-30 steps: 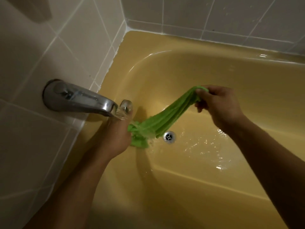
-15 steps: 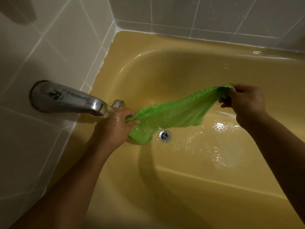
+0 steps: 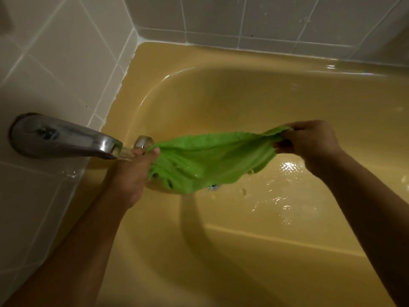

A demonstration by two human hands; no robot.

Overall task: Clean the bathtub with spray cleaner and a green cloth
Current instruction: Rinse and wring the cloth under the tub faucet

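Two corners are all we hold. At the left, under the running spout (image 3: 66,138), our left hand (image 3: 130,171) has its fingers curled round one bunched end of the green cloth (image 3: 205,160); the cloth sags between our hands, above the wet bathtub (image 3: 243,89) floor. It looks soaked, bright and nubbly, so we judge it limp, heavier with water and likely to drip; the corners seem the best hold. Our right hand (image 3: 309,145) pinches the far corner

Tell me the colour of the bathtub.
The bathtub is a mustard yellow, plain with no pattern; the head view shows it.
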